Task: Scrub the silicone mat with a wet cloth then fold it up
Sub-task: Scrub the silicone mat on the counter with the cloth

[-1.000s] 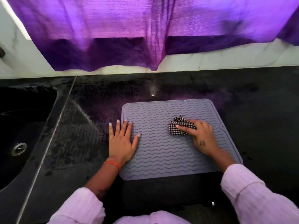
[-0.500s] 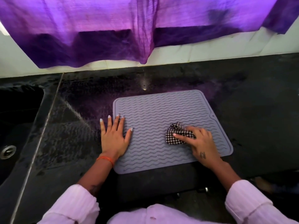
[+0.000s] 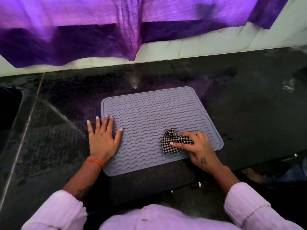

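Both hands working: right hand [image 3: 199, 149] gripping cloth [image 3: 176, 141], sliding toward desk's front edge; left hand [image 3: 103, 138] flat, pinning mat [image 3: 149, 113]. Scrubbing ongoing, fold pending.

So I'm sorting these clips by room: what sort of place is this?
Most likely a home kitchen: a dark stone counter with a sink set into it at the left, a ridged silicone mat on top, and a curtain behind.

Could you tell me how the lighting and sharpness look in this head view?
Head view: the backlit curtain tints everything purple; a small glare spot on the wet countertop; wide-angle bending at the edges; the mat and both hands are sharp.
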Demonstrator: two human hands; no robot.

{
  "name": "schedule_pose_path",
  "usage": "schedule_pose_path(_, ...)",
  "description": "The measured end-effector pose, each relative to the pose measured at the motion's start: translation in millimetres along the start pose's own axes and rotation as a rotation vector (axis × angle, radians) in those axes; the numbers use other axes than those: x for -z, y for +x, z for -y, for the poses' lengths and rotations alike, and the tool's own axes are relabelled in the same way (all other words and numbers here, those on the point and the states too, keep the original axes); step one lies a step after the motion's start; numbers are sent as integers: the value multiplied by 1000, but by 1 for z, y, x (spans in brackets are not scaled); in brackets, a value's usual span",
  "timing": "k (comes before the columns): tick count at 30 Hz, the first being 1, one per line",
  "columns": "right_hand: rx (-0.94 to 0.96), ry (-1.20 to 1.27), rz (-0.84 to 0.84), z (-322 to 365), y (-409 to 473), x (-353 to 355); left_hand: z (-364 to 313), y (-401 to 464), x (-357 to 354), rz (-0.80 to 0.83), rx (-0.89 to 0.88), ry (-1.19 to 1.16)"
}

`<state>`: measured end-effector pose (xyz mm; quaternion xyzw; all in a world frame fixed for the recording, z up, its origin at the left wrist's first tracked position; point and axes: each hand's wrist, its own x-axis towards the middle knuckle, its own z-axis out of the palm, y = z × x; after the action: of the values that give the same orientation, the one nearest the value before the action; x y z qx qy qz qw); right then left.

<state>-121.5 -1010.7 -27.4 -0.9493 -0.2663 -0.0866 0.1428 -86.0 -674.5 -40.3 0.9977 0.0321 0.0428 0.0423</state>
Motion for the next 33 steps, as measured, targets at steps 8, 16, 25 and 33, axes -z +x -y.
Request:
schedule_pose_path(8, -23, 58, -47, -3, -34, 5, 0, -1, -1, 2, 6, 5)
schedule_pose_path(16, -35, 38, -94, -20, -39, 10, 0, 0, -1, 4, 14, 3)
schedule_pose_path(25, -47, -18, -113, -39, -22, 10, -1, -1, -1, 4, 17, 5)
schedule_pose_path(33, -51, -48, -125, -49, 24, 9, -1, -1, 0, 12, 16, 16)
